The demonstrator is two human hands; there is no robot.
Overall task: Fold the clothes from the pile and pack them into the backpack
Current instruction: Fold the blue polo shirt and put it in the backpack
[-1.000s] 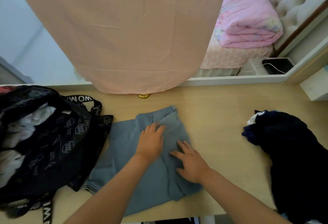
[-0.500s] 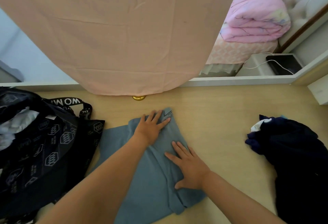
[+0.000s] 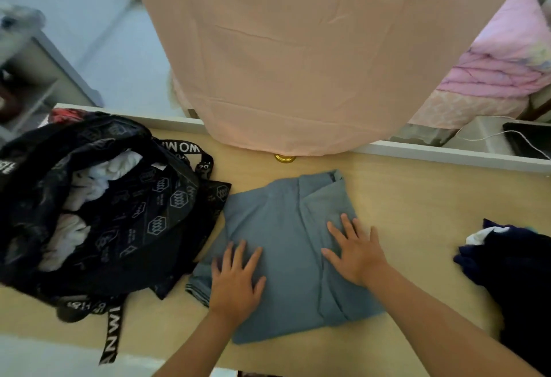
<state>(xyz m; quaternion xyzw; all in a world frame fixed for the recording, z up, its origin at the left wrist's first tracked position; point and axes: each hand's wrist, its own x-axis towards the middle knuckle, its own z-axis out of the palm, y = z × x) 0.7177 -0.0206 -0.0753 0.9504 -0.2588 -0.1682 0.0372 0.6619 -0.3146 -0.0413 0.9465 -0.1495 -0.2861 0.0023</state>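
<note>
A grey-blue garment (image 3: 286, 227) lies partly folded on the wooden table (image 3: 417, 197), its right side turned over the middle. My left hand (image 3: 235, 281) presses flat on its near left part, fingers spread. My right hand (image 3: 354, 251) lies flat on the folded right flap. A black backpack (image 3: 125, 212) with white printed logos stands open at the left, touching the garment's left edge, with white clothes inside. The pile of dark navy clothes (image 3: 518, 281) sits at the right edge.
A large peach cloth (image 3: 298, 63) hangs down over the table's far edge, with a small gold knob (image 3: 284, 158) under it. Beyond are a bed with a pink quilt (image 3: 507, 57) and a dark device with a white cable (image 3: 527, 138).
My left hand has slid from the garment's far top corner back to its near left part. My right hand has stayed on the right flap. The view has shifted left.
</note>
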